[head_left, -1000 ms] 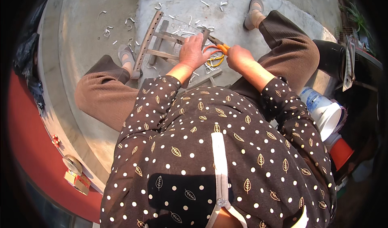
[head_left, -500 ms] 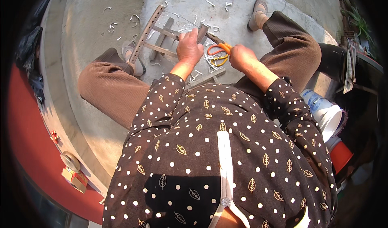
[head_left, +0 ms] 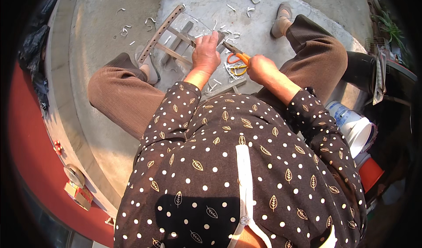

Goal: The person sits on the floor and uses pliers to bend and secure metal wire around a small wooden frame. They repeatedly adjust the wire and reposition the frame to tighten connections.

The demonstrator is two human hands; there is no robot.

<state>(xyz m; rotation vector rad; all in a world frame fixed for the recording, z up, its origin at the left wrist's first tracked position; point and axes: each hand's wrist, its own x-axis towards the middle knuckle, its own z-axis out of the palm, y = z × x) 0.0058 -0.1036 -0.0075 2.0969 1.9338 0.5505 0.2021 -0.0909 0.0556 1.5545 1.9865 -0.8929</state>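
A small wooden frame (head_left: pixel 163 31), its left bar pierced by a row of holes, stands tilted between my feet, joined by crosspieces. My left hand (head_left: pixel 205 55) is closed around its right bar (head_left: pixel 221 37), near the upper end. In my right hand (head_left: pixel 263 69) is a pair of pliers (head_left: pixel 241 56) with orange handles, jaws against or close beside that bar. A thin wire or cord (head_left: pixel 198 21) runs from the left bar's far end toward my left hand. Scissors (head_left: pixel 238 70) with red and yellow handles lie beneath the pliers. Where the jaws meet the bar is too small to tell.
Curled white scraps (head_left: pixel 252 0) litter the concrete floor. Wooden pieces (head_left: pixel 226 88) lie close to my lap. At right stand a white bucket (head_left: pixel 358 133) and a red container (head_left: pixel 371 172); at left, a small box (head_left: pixel 78 196) sits by a red surface.
The pliers have shifted slightly toward me, with my right hand. My left hand keeps its grip on the bar. The whole view has moved a little.
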